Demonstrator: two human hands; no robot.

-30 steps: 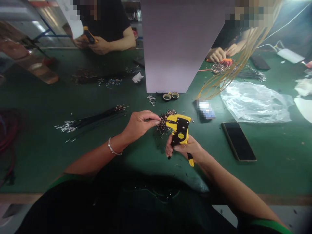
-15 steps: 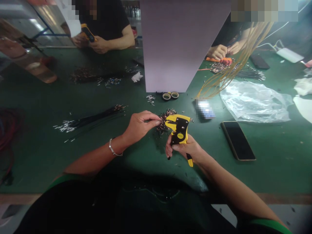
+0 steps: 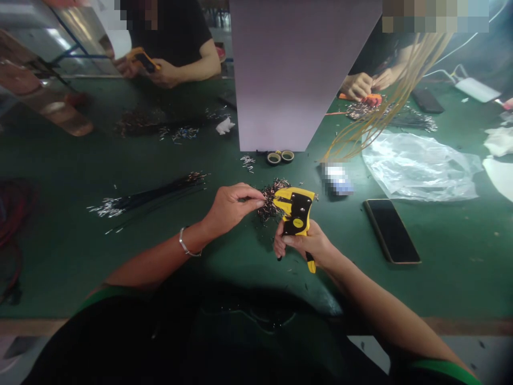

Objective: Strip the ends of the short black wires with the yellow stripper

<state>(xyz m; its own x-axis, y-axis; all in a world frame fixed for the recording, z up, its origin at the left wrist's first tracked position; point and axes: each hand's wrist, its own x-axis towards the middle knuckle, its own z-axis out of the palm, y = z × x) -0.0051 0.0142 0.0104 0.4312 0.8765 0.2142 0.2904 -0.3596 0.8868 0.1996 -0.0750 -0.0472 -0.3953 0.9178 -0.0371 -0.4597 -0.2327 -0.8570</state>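
A yellow and black wire stripper [image 3: 297,206] is in my right hand [image 3: 306,241], whose fingers wrap round its handles. The tool's jaws are closed and point left. Just left of them, my left hand [image 3: 236,206] pinches a thin wire between thumb and forefinger; most of the wire is hidden by the fingertips. Beneath the jaws and those fingertips lies a pile of short dark wire pieces with coppery ends [image 3: 269,213]. A bundle of long black wires [image 3: 154,195] with silvery tips at one end rests on the table to the left of my left hand.
A phone [image 3: 391,231] and a clear plastic bag [image 3: 420,167] lie to the right. Two tape rolls [image 3: 280,157] sit at the foot of an upright pale panel [image 3: 288,80]. Across the green table [image 3: 160,283], co-workers' hands [image 3: 358,85] handle tools. Red cable [image 3: 16,208] lies far left.
The wire stripper's jaws, apart half a second ago, have closed. The tool and my right hand have shifted very slightly right. My left hand stays in place.
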